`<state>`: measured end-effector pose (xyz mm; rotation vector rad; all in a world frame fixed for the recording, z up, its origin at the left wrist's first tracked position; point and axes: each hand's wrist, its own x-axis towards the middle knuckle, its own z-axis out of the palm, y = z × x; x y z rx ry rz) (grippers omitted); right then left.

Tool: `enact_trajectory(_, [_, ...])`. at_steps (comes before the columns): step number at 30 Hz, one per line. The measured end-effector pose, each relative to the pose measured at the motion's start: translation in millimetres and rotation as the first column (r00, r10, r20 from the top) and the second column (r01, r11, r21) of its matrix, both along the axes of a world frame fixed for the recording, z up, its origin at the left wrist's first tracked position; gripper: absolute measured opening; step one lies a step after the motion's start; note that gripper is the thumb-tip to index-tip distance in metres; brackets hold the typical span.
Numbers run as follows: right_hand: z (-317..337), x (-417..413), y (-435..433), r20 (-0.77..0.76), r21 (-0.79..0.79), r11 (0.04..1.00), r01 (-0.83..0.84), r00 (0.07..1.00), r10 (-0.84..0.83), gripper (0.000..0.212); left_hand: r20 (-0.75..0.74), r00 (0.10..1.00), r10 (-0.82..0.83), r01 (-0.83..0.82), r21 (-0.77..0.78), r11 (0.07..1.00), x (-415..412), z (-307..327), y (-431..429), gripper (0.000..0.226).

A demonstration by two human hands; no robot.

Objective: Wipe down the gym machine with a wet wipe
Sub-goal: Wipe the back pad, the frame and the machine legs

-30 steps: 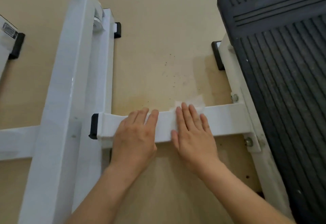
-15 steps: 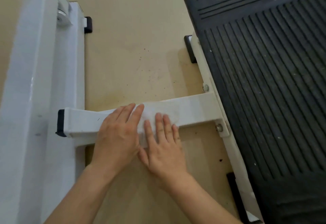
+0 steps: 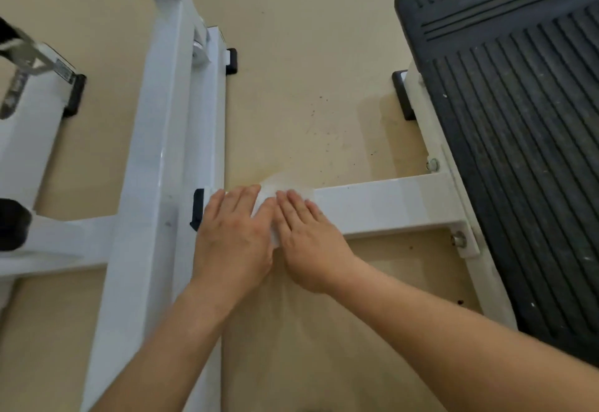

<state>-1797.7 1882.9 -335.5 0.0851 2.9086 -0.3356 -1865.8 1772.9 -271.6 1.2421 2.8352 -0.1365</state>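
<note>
A white steel crossbar [image 3: 382, 207] of the gym machine runs left to right just above the floor and ends in a black cap [image 3: 196, 209]. A white wet wipe [image 3: 270, 192] is draped over the bar near that cap. My left hand [image 3: 233, 236] lies flat on the bar over the wipe's left edge, fingers together. My right hand [image 3: 308, 239] presses flat on the wipe's right part, right beside the left hand. Most of the wipe is hidden under both palms.
A long white frame beam [image 3: 155, 158] runs front to back at the left, with another white part [image 3: 29, 93] beyond it. A black ribbed footplate [image 3: 525, 139] fills the right side. Bolts [image 3: 458, 239] fix the crossbar's bracket. The beige floor [image 3: 308, 87] shows specks.
Both hands have slid left along the crossbar with the wipe, from its middle to near the black end cap. The hands are now closer together.
</note>
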Motion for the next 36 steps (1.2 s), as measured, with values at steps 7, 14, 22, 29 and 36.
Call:
enact_trajectory(7, [-1.2,-23.0,16.5,0.069,0.057,0.998,0.01,0.998,-0.014,0.072,-0.076,0.997,0.006,-0.021,-0.202,0.979,-13.9,29.7,-7.4,0.057])
enact_trajectory(14, [13.5,2.5,10.1,0.04,-0.075,0.99,-0.115,0.992,0.119,0.059,0.003,0.999,0.033,-0.033,0.019,0.999,-15.2,30.2,-25.8,0.041])
enact_trajectory(22, [134.9,-98.4,22.0,0.433,-0.498,0.842,0.208,0.901,0.034,0.017,0.289,0.897,0.333,-0.434,0.447,0.782,-48.8,60.6,-17.8,0.044])
enact_trajectory(29, [182.6,-125.2,-0.9,0.325,-0.843,0.409,0.349,0.937,-0.13,0.025,0.841,0.525,0.131,-0.771,0.405,0.491,-79.8,105.0,-38.6,0.021])
enact_trajectory(36, [155.1,-137.5,21.0,0.402,-0.853,0.184,0.489,0.839,-0.367,0.024,0.694,0.504,0.515,-0.857,0.478,0.196,-99.2,89.3,-30.8,0.011])
